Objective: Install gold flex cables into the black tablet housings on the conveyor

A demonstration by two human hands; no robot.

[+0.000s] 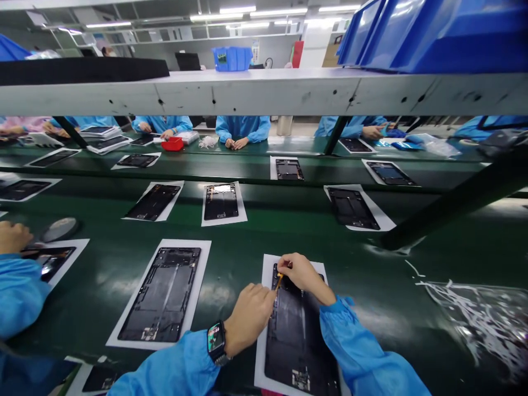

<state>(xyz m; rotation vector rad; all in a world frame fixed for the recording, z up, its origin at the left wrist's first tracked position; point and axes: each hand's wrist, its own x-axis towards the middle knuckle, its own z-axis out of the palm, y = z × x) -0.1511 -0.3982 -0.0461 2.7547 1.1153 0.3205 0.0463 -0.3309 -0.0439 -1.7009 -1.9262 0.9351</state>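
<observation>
Carefully, the left hand (249, 319) pinches a small yellow stick (279, 281) between pressed fingers, its tip at the upper end of a black metal panel (299, 346). The panel lies on white paper (260, 352), long axis pointing away from the person. The right hand (301, 278), curved above the far end, is nearer; its grip cannot be told.

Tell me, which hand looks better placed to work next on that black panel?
Probably the left hand: its fingers reach the small yellow tool, while the right hand sits further up the black panel.
</observation>
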